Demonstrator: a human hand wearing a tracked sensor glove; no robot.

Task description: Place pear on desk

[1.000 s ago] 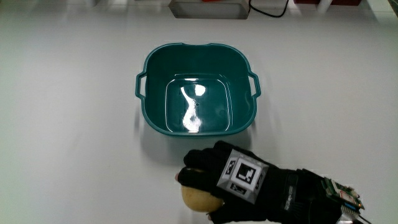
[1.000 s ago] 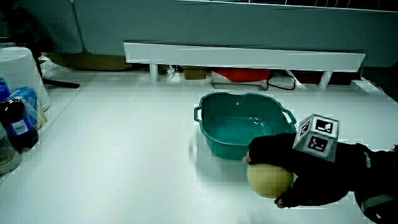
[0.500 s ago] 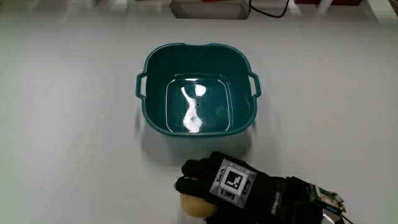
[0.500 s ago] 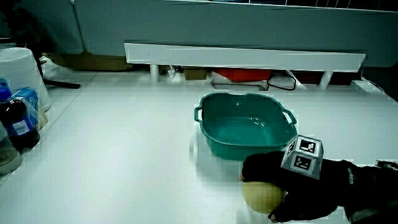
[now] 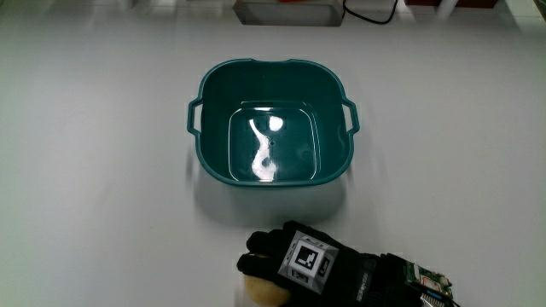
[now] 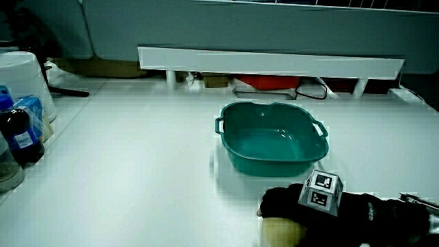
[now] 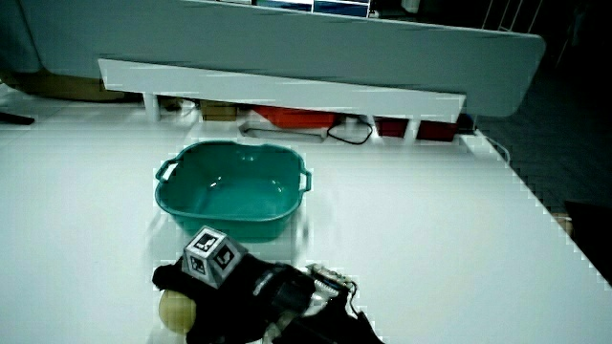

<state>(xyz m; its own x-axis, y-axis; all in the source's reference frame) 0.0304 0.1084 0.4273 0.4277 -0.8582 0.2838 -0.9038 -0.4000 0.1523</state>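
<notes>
Yellow-skinned, the pear (image 5: 258, 288) sits under the gloved hand (image 5: 294, 263), whose fingers curl around it, just nearer us than the teal tub (image 5: 271, 123); we should rest it on the white worktop (image 5: 102, 196) before loosening our grip.

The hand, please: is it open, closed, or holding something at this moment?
Hand: closed on the round yellowish pear, low over the white table, nearer to the person than the teal plastic basin.

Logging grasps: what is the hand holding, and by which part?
The hand grips the pear from above, fingers curled over its top.
</notes>
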